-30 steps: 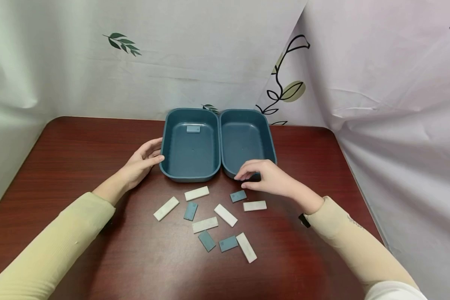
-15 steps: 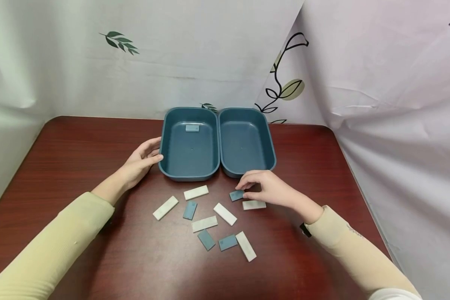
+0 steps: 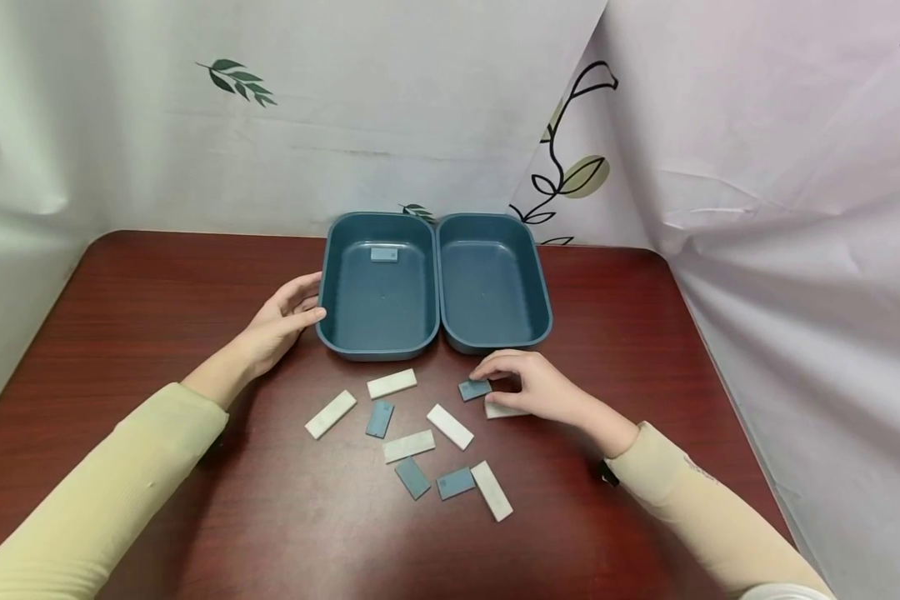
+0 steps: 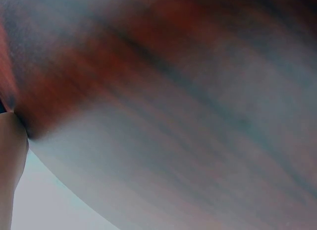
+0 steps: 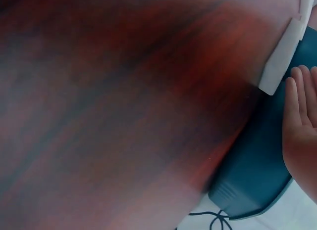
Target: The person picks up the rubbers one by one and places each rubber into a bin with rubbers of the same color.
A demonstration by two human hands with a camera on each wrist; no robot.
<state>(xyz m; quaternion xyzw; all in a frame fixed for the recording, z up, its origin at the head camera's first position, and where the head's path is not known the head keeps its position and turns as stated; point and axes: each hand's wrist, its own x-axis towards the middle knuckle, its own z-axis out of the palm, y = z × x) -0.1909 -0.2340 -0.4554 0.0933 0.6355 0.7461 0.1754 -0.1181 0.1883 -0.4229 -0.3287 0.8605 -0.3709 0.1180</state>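
Observation:
In the head view my left hand (image 3: 279, 323) rests against the left side of a blue plastic bin (image 3: 378, 353), its thumb at the rim and its other fingertips partly hidden by the wall. A small blue-grey tile (image 3: 384, 255) lies inside that bin. My right hand (image 3: 532, 383) is low over the table, fingertips at the far edge of another blue-grey tile (image 3: 472, 390) that lies flat. Its thumb is just above a white tile (image 3: 501, 411), partly covered by the hand. The right wrist view shows straight fingers (image 5: 299, 94) beside a white tile (image 5: 281, 59).
A second blue bin (image 3: 495, 343) stands against the first one's right side. Several white tiles (image 3: 450, 427) and blue-grey tiles (image 3: 379, 419) lie scattered on the dark red table (image 3: 255, 500). A white patterned cloth (image 3: 420, 100) hangs behind the table.
My right hand has come down toward me from the right bin's front rim to the blue-grey tile and the white tile. My left hand stays at the left bin.

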